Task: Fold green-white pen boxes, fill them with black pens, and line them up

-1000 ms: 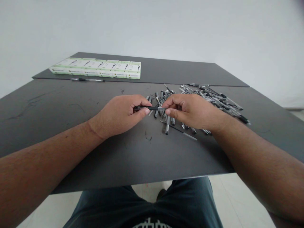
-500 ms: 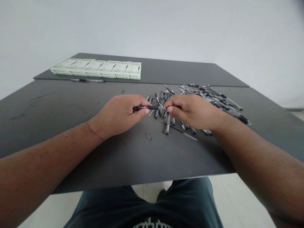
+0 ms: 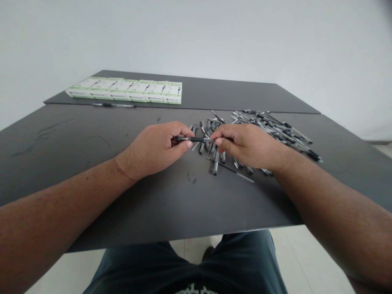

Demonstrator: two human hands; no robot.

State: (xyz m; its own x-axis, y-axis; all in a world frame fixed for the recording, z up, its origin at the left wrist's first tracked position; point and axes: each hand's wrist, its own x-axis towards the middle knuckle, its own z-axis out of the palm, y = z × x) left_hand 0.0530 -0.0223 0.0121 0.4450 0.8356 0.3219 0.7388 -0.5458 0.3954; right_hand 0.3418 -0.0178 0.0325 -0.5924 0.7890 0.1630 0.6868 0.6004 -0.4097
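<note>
A pen (image 3: pixel 197 139) with a black grip and clear barrel lies level between my two hands, above the table. My left hand (image 3: pixel 161 145) is closed on its left end, thumb and fingers pinching it. At the other end, the fingertips of my right hand (image 3: pixel 241 143) pinch the pen too. Behind and below my right hand, loose pen caps and parts (image 3: pixel 216 163) are scattered. A thin pen refill (image 3: pixel 235 172) rests nearest me, just below that hand.
Several white and green boxes (image 3: pixel 128 96) stand in a row at the back left. In front of them lies one pen (image 3: pixel 113 105). A heap of clear pen barrels (image 3: pixel 284 132) spreads to the right on the dark table (image 3: pixel 171 208).
Both hands stay almost in place, still holding the pen between them. The view has tilted very slightly.
</note>
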